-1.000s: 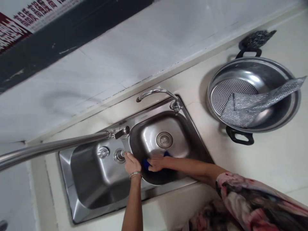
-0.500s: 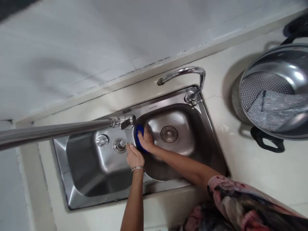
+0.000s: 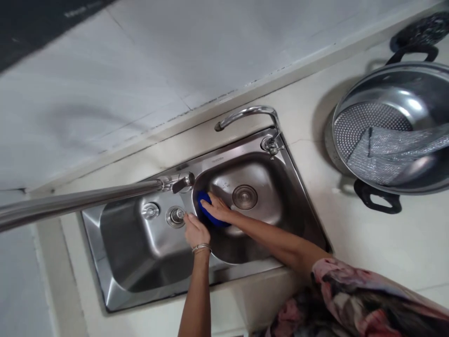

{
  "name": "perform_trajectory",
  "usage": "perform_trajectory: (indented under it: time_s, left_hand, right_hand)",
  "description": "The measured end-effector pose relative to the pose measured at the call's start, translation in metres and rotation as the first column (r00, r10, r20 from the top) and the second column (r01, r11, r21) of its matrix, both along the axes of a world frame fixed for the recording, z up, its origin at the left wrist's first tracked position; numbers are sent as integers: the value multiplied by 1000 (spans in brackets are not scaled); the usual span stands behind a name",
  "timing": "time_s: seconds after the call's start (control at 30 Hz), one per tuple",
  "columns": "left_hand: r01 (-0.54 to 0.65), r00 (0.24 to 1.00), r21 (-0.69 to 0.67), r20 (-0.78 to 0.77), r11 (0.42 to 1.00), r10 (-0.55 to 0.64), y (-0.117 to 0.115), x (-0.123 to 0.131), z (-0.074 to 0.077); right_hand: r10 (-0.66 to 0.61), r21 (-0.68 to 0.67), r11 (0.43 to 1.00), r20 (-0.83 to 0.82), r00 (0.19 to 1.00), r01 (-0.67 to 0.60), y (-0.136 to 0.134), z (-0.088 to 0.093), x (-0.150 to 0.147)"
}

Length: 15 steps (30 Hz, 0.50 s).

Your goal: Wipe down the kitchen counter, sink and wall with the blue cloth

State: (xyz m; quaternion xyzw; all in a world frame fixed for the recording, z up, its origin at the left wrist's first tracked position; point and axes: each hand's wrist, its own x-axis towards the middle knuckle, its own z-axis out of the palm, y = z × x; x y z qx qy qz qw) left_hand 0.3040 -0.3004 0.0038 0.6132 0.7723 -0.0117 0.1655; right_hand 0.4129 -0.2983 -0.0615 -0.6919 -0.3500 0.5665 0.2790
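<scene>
From where I am standing, the right hand is grasping a blue cloth in the right basin, fingers lying over the fabric, presumably to keep it pressed against the steel. The left hand is reaching to the perforated strainer in the left basin; whether it is pinching this, I cannot tell.

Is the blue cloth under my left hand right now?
No, the blue cloth is under your right hand, while your left hand is by a drain.
</scene>
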Motion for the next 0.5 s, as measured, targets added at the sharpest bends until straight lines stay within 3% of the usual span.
perform_trajectory:
  time_s: [0.23,0.5]
  left_hand:
    - [-14,1000,-13,-3,1000,14,-2,-6,-9]
    - [7,999,2,-40,1000,-7,1,-3,-2]
  right_hand:
    - [-24,-19,1000,7,1000,24,5,-10,-10]
    - [-79,-192,978,36,996,84,26,-21,22]
